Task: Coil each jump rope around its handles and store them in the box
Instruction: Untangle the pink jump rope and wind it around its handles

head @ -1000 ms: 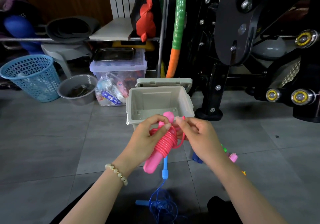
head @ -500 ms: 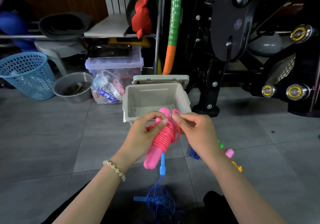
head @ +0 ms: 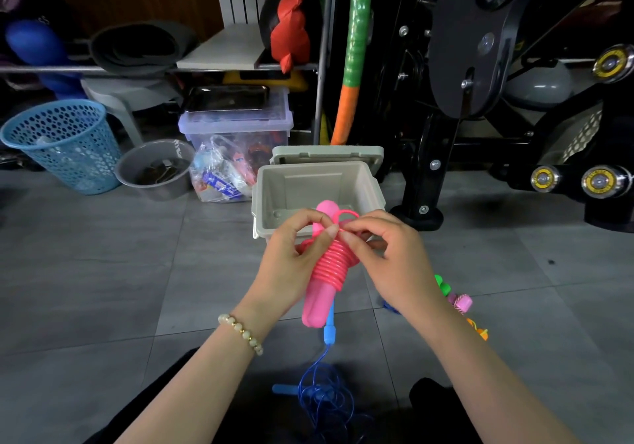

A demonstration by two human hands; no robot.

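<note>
Over the last second the pink jump rope's [head: 331,265] loose tail shrinks to a small loop at the handle top, so coiling looks nearly done. Your left hand [head: 291,254] grip wraps the coiled handles and your right hand [head: 387,254] pinches that loop. The box [head: 302,182] sits open at 12 o'clock, near rim just behind your hands. The blue jump rope [head: 326,402] lies loose at 6 o'clock.

Sleeveless forearms, with a pale beaded bracelet [head: 241,332] round the left wrist.
</note>
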